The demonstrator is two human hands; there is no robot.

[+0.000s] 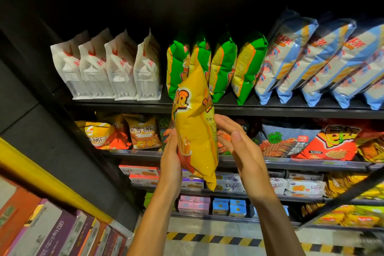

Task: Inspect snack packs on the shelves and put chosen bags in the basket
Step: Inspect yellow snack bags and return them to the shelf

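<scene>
A tall yellow snack bag (195,127) with red lettering stands upright in front of the black shelves, held between both hands. My left hand (169,162) grips its lower left side, the thumb across the front. My right hand (239,147) is at the bag's right edge, its fingertips touching the back of the bag and the palm turned toward it. No basket is in view.
The top shelf holds white pouches (108,66), green bags (220,66) and blue-and-white bags (311,58). Below are orange and red snack bags (143,133), then boxed biscuits (301,187). A yellow-edged rack (52,185) with boxes stands at left. Hazard tape (218,239) marks the floor.
</scene>
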